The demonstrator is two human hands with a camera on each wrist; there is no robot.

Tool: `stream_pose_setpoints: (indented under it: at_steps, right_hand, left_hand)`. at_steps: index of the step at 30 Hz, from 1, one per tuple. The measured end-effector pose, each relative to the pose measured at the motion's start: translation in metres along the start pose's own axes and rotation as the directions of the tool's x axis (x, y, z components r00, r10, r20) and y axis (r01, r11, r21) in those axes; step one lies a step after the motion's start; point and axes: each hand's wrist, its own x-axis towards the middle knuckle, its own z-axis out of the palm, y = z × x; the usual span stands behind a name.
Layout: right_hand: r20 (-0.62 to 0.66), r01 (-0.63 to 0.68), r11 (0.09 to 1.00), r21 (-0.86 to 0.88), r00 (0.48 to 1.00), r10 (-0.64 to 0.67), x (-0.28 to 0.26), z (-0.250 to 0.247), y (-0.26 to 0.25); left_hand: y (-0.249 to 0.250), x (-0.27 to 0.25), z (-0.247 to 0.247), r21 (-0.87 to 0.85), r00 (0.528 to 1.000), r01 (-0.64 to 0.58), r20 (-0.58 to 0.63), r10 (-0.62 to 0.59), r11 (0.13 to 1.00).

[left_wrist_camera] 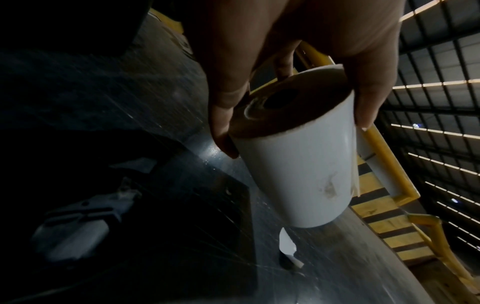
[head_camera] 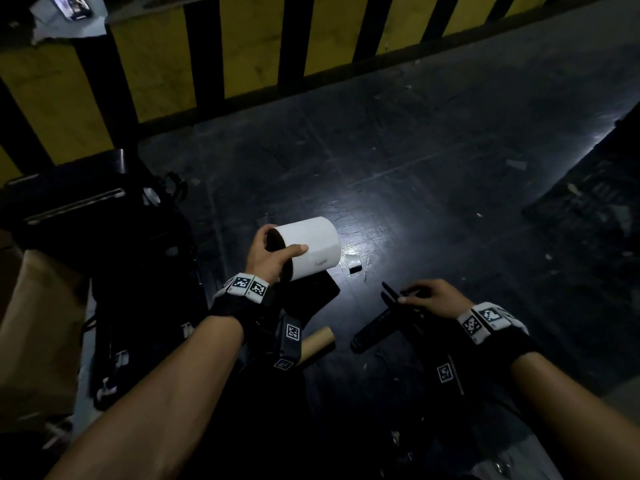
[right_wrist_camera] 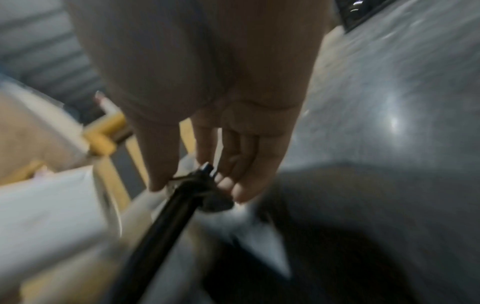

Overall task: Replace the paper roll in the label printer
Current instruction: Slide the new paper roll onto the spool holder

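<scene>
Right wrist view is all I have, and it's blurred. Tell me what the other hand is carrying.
Observer: The left hand holds a white paper roll by its near end.
Operator: Check the roll's core.
Observer: The left wrist view shows the core hole dark and empty, with nothing threaded through it.
Operator: Find the old core.
Observer: A brown cardboard tube lies on the dark table between the forearms.
Operator: Locate the printer.
Observer: A black machine, likely the printer, sits at the table's left edge.

dark scratched floor (head_camera: 433, 161), cardboard core (head_camera: 318, 342), paper scrap (head_camera: 354, 264)
</scene>
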Motion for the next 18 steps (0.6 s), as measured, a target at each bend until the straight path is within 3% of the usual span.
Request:
stream_pose_setpoints:
  at_steps: [2, 6, 11, 14, 18]
  right_hand:
    - [-0.023, 0.021, 0.994, 0.103, 1.0, -0.019, -0.005, -0.01, -0.003]
    - [-0.214, 0.121, 0.952, 0.28, 0.975, -0.061, -0.011, -0.041, -0.017]
    - [-0.501, 0.294, 0.813, 0.503, 0.865, -0.002, -0.003, -0.069, -0.046]
    - [-0.567, 0.347, 0.783, 0.516, 0.824, 0.009, 0.007, -0.07, -0.062]
    - [-0.569, 0.351, 0.799, 0.488, 0.822, -0.014, 0.016, -0.057, -0.076]
  left_hand:
    - [-0.001, -0.001, 0.0, -0.047, 1.0, 0.001, 0.026, 0.0, 0.999]
    - [0.006, -0.005, -0.002, -0.183, 0.992, 0.032, 0.124, -0.009, 0.983]
    - [0.014, -0.006, -0.002, -0.283, 0.969, 0.062, 0.245, 0.01, 0.957]
    - [0.019, -0.005, -0.002, -0.289, 0.955, 0.061, 0.295, 0.028, 0.955]
    - [0.02, -0.001, -0.003, -0.292, 0.941, 0.069, 0.337, 0.035, 0.954]
